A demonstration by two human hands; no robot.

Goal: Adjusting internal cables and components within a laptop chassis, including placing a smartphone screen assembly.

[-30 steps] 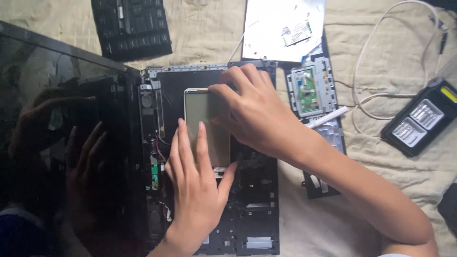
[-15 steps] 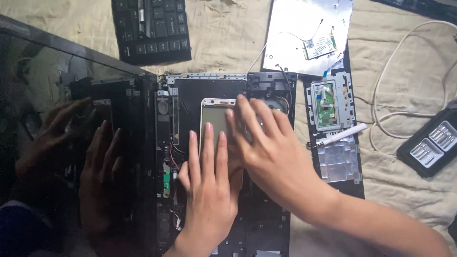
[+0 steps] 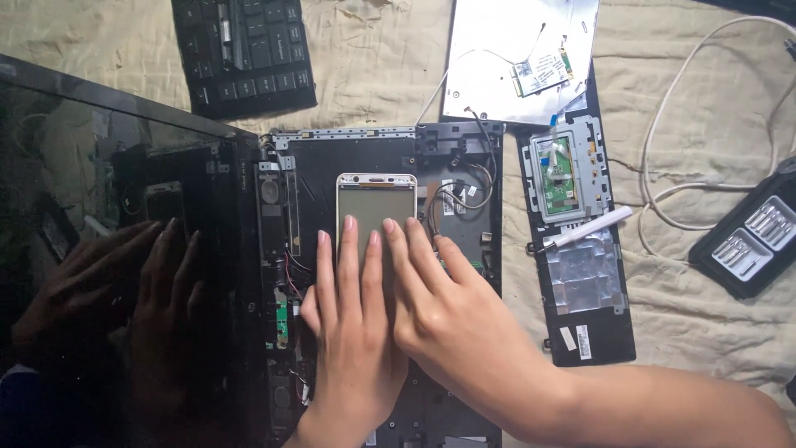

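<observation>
Both hands lie flat and open, gripping nothing: the left hand (image 3: 352,332) and the right hand (image 3: 448,319) press side by side, fingers stretched forward, on the lower part of a pale rectangular panel (image 3: 376,207) that looks like a phone or small display. The panel lies inside the opened laptop base (image 3: 398,153), near its upper middle, beside loose wires (image 3: 456,195) and a small green board (image 3: 282,319). A moment ago the right hand was curled over the panel's top edge; now it has drawn back and flattened beside the left, so the upper half of the panel shows uncovered, which suggests it is being seated or smoothed down rather than lifted. To the left stands the dark laptop screen (image 3: 108,249), mirroring both hands. Further out on the cream cloth (image 3: 373,58) lie a detached keyboard (image 3: 245,50), a silver plate (image 3: 514,58) with a small card, a touchpad bracket (image 3: 572,207), a white tool (image 3: 584,231), a white cable (image 3: 688,166) and a bit case (image 3: 750,241).
</observation>
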